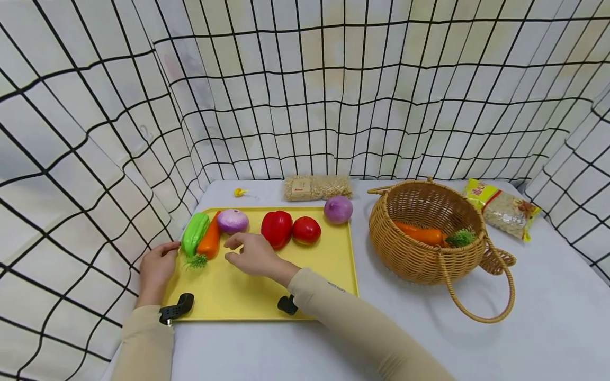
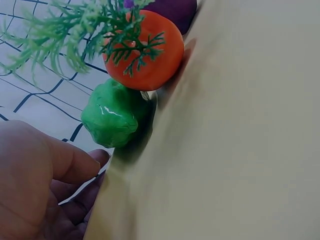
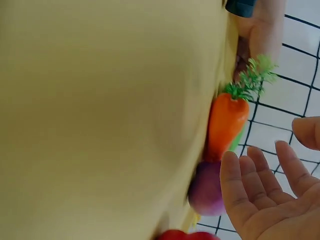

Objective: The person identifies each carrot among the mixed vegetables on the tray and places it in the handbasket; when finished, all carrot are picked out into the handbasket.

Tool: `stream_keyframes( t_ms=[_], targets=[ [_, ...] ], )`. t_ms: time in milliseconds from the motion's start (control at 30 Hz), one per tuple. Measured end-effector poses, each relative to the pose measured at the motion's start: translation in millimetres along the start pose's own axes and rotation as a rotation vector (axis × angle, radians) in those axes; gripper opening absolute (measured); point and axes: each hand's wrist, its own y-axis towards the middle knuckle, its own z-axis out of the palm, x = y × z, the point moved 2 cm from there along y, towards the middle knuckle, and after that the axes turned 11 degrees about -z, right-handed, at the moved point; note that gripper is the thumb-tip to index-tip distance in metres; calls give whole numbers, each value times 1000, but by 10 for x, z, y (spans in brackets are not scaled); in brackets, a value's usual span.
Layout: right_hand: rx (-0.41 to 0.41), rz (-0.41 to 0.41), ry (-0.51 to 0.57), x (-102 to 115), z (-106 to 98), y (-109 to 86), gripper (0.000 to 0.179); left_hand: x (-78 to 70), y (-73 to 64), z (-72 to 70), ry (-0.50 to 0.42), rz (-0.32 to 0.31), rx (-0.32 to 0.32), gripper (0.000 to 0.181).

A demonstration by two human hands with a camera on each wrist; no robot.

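At the left edge of the yellow tray (image 1: 267,301), my left hand (image 1: 157,267) grips the rim, thumb and curled fingers right at it in the left wrist view. Beside it on the tray lie a green pepper (image 1: 194,234) and an orange carrot (image 1: 209,241) with a leafy top. My right hand (image 1: 254,255) hovers over the tray with relaxed, spread fingers and nothing in them. Closest to it are the carrot (image 3: 227,125) and a purple onion (image 1: 233,221). Farther right on the tray sit a red bell pepper (image 1: 276,229) and a tomato (image 1: 306,230).
Another purple onion (image 1: 338,210) is at the tray's back right corner. To the right stands a wicker basket (image 1: 405,259) holding a carrot (image 1: 421,234). Bagged grains (image 1: 318,188), a yellow-labelled bag (image 1: 505,211) and a small yellow item (image 1: 240,192) lie behind. Black netting (image 1: 333,100) surrounds the table.
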Motion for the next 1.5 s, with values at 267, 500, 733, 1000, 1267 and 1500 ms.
stream_keyframes(
  t_ms=[267, 500, 733, 1000, 1267, 1500],
  targets=[
    [5, 45, -13, -60, 274, 166, 46, -18, -16, 38, -5, 8, 0, 40],
    [-3, 51, -33, -9, 344, 247, 51, 6, -31, 45, -8, 2, -11, 39],
    [62, 19, -116, 61, 412, 337, 57, 35, -28, 15, -11, -17, -5, 40],
    [169, 16, -221, 81, 362, 443, 59, 33, -15, 27, -23, -12, -2, 39],
    [193, 49, -233, 86, 372, 465, 62, 34, -17, 22, -34, 17, -13, 38],
    [150, 37, -213, 72, 407, 486, 57, 41, 3, -9, -35, 11, -12, 38]
  ],
)
